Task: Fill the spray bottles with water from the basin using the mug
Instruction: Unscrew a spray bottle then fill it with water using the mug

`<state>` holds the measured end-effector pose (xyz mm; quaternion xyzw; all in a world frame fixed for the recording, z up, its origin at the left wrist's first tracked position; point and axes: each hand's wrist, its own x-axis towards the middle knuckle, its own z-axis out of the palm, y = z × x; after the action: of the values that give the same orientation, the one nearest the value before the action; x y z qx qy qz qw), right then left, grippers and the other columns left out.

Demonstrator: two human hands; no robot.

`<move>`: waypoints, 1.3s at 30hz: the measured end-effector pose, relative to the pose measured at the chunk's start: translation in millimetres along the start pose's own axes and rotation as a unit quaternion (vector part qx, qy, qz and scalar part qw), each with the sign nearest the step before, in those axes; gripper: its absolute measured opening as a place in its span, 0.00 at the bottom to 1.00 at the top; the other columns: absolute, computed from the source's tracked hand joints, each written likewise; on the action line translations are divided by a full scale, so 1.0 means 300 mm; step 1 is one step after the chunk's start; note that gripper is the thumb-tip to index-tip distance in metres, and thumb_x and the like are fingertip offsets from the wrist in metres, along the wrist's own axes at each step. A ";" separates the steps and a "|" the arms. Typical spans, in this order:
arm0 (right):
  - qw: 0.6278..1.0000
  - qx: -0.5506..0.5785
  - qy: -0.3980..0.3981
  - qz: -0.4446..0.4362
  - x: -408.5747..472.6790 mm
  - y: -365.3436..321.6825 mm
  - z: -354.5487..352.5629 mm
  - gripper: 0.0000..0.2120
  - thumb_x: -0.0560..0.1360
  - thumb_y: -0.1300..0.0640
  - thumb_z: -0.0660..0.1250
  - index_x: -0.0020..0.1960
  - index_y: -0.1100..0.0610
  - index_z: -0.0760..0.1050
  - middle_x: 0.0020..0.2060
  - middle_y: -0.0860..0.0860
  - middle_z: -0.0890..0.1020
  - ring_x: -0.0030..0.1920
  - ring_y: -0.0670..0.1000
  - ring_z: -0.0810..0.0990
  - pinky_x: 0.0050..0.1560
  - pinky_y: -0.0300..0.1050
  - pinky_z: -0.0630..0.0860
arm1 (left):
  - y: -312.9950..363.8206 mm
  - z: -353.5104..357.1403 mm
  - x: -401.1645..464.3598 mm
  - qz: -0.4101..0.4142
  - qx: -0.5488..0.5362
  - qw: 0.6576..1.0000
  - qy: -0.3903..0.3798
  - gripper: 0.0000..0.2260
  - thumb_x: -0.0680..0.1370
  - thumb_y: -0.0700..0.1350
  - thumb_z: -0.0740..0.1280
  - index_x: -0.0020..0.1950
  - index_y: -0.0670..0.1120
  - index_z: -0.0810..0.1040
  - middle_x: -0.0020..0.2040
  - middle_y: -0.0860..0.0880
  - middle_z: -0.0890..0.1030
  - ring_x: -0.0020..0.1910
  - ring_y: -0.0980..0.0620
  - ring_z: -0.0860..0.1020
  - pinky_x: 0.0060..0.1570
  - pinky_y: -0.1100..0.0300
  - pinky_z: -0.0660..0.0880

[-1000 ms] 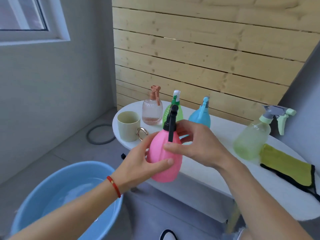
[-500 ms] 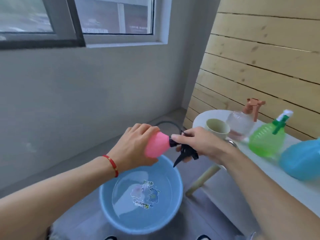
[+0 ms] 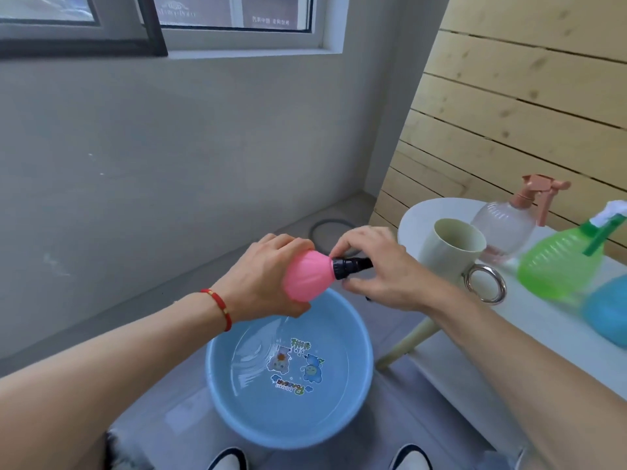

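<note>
My left hand [image 3: 263,276] grips the round pink spray bottle [image 3: 307,278], which lies on its side above the blue basin [image 3: 359,337]. My right hand [image 3: 381,269] is curled round the bottle's black spray head [image 3: 349,266], at the neck. The basin stands on the floor between my feet and holds water over a cartoon sticker. A cream mug [image 3: 448,247] with a metal ring handle stands empty on the white table [image 3: 543,320], just right of my right hand.
On the table behind the mug stand a clear pink spray bottle [image 3: 505,228], a green one [image 3: 559,262] and a blue one [image 3: 607,310]. A grey hose ring [image 3: 330,228] lies on the floor by the wall corner. My shoes [image 3: 410,457] are below the basin.
I have turned left from the table to the basin. The pink bottle went from upright over the table to lying sideways over the water, and my right hand now covers its black head.
</note>
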<state>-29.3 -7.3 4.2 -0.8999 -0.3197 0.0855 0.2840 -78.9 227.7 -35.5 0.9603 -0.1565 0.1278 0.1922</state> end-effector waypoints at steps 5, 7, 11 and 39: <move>0.969 0.235 0.046 0.061 -0.019 0.010 -0.004 0.18 0.75 0.40 0.67 0.52 0.53 0.82 0.52 0.56 0.83 0.56 0.57 0.81 0.62 0.56 0.76 | 0.006 0.002 0.019 -0.008 0.015 1.000 0.023 0.38 0.58 0.60 0.75 0.66 0.53 0.73 0.57 0.53 0.79 0.52 0.45 0.75 0.52 0.46 0.76; 0.958 0.274 0.053 0.073 -0.025 0.001 -0.004 0.18 0.79 0.43 0.65 0.54 0.57 0.83 0.51 0.58 0.84 0.54 0.58 0.82 0.57 0.48 0.76 | 0.007 0.000 0.026 0.008 0.045 0.998 0.037 0.38 0.58 0.60 0.74 0.67 0.53 0.72 0.57 0.52 0.78 0.52 0.45 0.75 0.52 0.46 0.76; 0.939 0.270 0.191 0.090 -0.001 -0.005 -0.008 0.12 0.78 0.48 0.64 0.53 0.49 0.84 0.51 0.51 0.82 0.52 0.47 0.81 0.60 0.50 0.76 | 0.027 -0.007 0.033 0.038 0.085 0.994 0.058 0.36 0.60 0.58 0.74 0.67 0.52 0.73 0.57 0.52 0.78 0.53 0.44 0.75 0.51 0.47 0.75; 0.944 0.180 0.253 0.108 -0.321 0.037 -0.189 0.14 0.76 0.68 0.71 0.54 0.53 0.83 0.47 0.49 0.88 0.51 0.48 0.86 0.57 0.41 0.79 | 0.116 0.050 0.076 0.025 -0.115 0.993 0.014 0.37 0.60 0.60 0.79 0.67 0.56 0.73 0.58 0.55 0.77 0.54 0.51 0.76 0.56 0.57 0.75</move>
<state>-79.5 -100.4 42.0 -0.8550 -0.1177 -0.0588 0.5017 -67.3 185.4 -30.5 0.9257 -0.1915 0.1266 0.3007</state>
